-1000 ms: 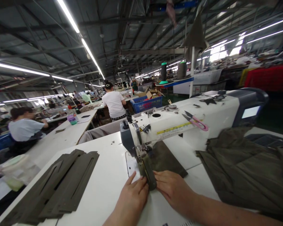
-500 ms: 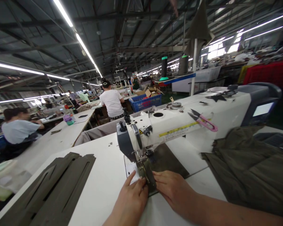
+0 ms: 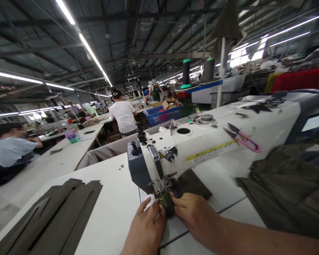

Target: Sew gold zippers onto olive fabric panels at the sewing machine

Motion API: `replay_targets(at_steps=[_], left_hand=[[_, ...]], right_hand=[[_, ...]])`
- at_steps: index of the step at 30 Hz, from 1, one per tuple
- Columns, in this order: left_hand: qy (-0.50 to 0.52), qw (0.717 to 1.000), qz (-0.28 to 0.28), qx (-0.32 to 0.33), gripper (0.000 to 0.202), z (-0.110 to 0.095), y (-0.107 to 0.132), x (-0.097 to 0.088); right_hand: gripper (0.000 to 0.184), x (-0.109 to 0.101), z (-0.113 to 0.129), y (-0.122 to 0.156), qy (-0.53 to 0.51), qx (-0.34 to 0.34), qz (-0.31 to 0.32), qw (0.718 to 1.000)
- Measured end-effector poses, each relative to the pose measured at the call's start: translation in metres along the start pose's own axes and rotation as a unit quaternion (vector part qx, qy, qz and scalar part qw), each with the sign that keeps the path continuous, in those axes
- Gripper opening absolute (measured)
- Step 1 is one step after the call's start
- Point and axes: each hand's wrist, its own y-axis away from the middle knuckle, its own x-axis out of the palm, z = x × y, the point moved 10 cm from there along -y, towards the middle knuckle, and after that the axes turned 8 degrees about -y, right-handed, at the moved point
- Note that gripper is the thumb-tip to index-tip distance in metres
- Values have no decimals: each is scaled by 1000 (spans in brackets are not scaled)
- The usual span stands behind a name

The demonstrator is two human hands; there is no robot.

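My left hand [image 3: 146, 226] and my right hand [image 3: 194, 216] press on both sides of a dark olive fabric strip [image 3: 167, 205] at the presser foot of a white industrial sewing machine [image 3: 191, 148]. The needle area is mostly hidden by the machine head and my fingers. A dark olive fabric panel [image 3: 194, 184] lies flat behind my right hand. Pink-handled thread snips [image 3: 243, 140] rest on the machine arm. Cut olive pieces [image 3: 55, 219] are stacked to my left, and a quilted olive garment [image 3: 287, 187] is heaped to my right.
The white sewing table [image 3: 114, 198] surrounds the machine. Beyond it, a co-worker in a white shirt [image 3: 123, 115] sits at another station, beside a blue crate [image 3: 162, 116]. Another co-worker [image 3: 7, 152] sits at a long table on the left. Thread cones [image 3: 186, 72] stand on a stand behind.
The view has tilted and shifted, so the machine sits further right. Less of the olive strip shows in front of the presser foot, and my hands stay close around it.
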Motion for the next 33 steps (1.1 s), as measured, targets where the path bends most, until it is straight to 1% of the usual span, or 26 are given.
replay_targets(at_steps=[3,6,11,13,16,19,23,27,30,33], left_hand=[[15,999,35,-17,19,7,3,12],[25,998,53,-32,16,15,6,16],[87,993,71,-44,21,19,9,21],[101,991,63,-53,23,21,8,20],[89,994,42,-56,24,21,2,13],[83,994,53,-53,24,21,-4,10],[92,991,74,-55,21,22,-7,8],[108,988,81,-72,18,25,-5,8],[130,984,81,-88,19,27,-2,10],[131,983,79,-104,19,29,0,12]], right_hand=[[24,-7,2,-5,-36,-18,-22,999],[24,-12,0,-8,-53,-16,-39,998],[25,-10,-2,-10,-47,-15,-37,998],[26,-11,-3,-11,-40,-14,-38,998],[27,-9,-6,-12,-32,-1,-28,999],[25,-6,-9,-12,-28,12,-11,999],[25,-7,-8,-12,-35,5,-18,999],[25,-7,-8,-11,-32,4,-24,999],[24,-7,-8,-11,-24,4,-26,999],[23,-8,-9,-11,-19,2,-31,999]])
